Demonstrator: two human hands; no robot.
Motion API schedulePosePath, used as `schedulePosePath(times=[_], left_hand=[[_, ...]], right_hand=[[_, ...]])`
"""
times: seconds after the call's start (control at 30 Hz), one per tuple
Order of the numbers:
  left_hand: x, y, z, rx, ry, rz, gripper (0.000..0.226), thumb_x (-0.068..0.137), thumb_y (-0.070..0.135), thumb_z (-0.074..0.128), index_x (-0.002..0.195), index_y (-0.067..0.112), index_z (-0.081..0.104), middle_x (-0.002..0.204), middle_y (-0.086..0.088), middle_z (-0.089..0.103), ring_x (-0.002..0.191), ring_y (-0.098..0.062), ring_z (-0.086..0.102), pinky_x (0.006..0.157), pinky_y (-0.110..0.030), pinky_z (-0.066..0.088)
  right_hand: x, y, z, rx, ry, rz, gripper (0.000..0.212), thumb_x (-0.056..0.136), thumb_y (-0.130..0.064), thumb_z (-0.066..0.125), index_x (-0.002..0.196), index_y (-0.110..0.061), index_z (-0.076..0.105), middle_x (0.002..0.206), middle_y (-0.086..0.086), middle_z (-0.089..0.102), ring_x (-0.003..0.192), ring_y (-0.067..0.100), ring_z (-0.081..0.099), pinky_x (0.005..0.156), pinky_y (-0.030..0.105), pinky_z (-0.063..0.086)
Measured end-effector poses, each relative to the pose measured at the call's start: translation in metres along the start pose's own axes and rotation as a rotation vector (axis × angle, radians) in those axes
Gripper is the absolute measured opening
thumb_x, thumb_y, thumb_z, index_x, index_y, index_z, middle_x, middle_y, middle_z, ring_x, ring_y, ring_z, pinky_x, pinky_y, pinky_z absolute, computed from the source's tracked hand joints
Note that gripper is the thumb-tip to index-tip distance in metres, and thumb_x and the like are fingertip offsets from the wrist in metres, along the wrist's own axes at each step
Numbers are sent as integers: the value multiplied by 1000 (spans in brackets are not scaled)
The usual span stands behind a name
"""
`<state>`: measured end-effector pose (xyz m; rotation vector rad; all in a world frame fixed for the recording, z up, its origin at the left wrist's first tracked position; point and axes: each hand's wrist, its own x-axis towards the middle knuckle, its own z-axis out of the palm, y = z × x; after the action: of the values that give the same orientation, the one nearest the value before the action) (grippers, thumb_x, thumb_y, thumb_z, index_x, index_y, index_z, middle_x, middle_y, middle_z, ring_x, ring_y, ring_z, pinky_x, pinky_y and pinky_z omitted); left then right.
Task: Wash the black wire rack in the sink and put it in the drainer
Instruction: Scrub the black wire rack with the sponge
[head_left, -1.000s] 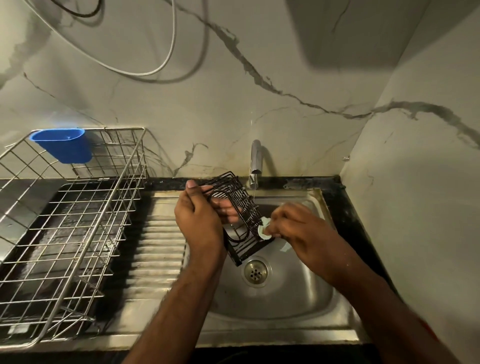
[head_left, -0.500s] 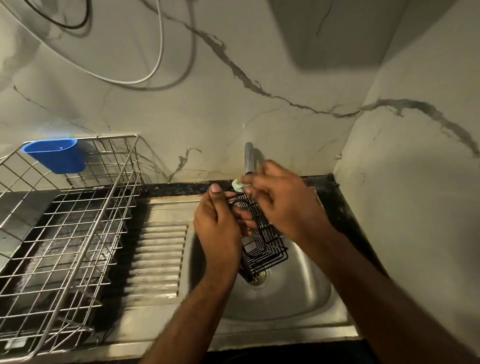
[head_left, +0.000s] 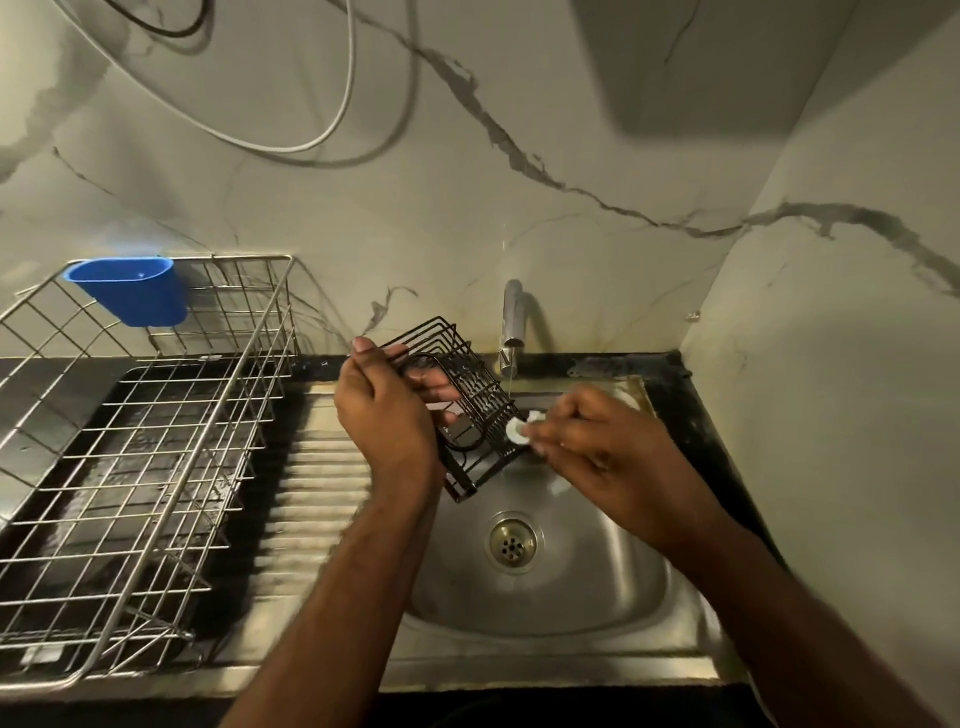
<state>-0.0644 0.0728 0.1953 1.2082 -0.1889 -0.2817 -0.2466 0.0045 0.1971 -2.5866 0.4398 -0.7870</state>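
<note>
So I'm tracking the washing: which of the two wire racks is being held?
The small black wire rack, gripped by the left hand over the sink; the big silver drainer sits untouched at left.

The black wire rack (head_left: 462, 395) is being shown as thin metal wire with a dark, slightly glossy coating. The sink (head_left: 587, 587) is being seen as brushed stainless steel, smooth and softly reflective (its ribbed draining board included). The drainer (head_left: 156, 467) is being presented as bright, shiny bare metal wire. The cup (head_left: 130, 291) hung on it is being read as matt blue plastic. The tap (head_left: 511, 317) is being shown as polished metal.
</note>
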Motion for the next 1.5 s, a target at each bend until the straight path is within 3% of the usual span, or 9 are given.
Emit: schedulePosePath(times=[0.17,0.37,0.5,0.63,0.77,0.93,1.07,1.27,1.5], left_hand=[[-6,-7,11,-74,-16,-24,41,111,35,37,86,8,56,52,-8,58,40,-20,56,42,-27,48],[1,1,2,-51,-1,-101,40,112,37,31,100,5,54,53,-4,62,39,-16,59,34,-20,40],[6,1,-4,-36,14,-80,41,112,38,30,102,5,54,55,-4,64,41,-17,61,33,-18,33],[6,-2,1,-88,29,-145,39,112,37,30,101,7,54,54,-6,62,42,-18,62,35,-18,34],[1,-3,7,-104,10,-210,38,112,35,30,95,10,53,52,-5,61,40,-17,61,35,-16,34],[15,1,-3,-176,91,-265,38,112,36,28,89,18,52,52,-1,61,44,-18,62,38,-18,34],[22,4,-6,-187,118,-283,35,112,34,29,91,18,51,51,0,62,42,-16,62,35,-15,31],[13,3,3,-326,93,-379,37,112,29,30,85,12,48,52,-5,48,38,-16,50,40,-22,47],[36,-7,-24,-343,100,-617,40,108,11,18,77,18,42,40,7,47,31,-4,47,30,-11,28]], right_hand=[[23,-37,11,39,82,-97,23,96,-18,63,116,-13,73,101,1,59,86,7,55,74,7,39],[7,-13,13,-43,-124,-137,24,97,-22,60,116,-15,71,103,-2,56,91,9,54,75,24,49],[3,16,-7,-166,-33,-134,30,85,-6,75,115,-12,74,101,3,60,90,16,59,68,37,55],[9,-9,-4,-16,137,-93,22,93,-10,67,113,-16,74,103,-8,60,93,2,58,79,11,46],[4,-28,29,-55,-84,-189,41,92,-6,40,118,-13,71,115,1,61,106,14,55,89,24,42],[-16,0,22,-184,-151,-194,33,91,-11,52,119,-20,68,114,0,55,100,14,53,71,34,55],[-11,0,10,-144,16,-153,31,91,-7,68,122,-13,70,108,4,60,98,10,53,77,21,50],[18,-37,29,-83,13,-190,42,105,-31,33,121,-14,68,119,2,61,109,15,55,90,33,51],[-11,2,41,-235,83,-129,30,87,-5,71,116,-8,70,111,5,58,97,21,59,72,37,58]])
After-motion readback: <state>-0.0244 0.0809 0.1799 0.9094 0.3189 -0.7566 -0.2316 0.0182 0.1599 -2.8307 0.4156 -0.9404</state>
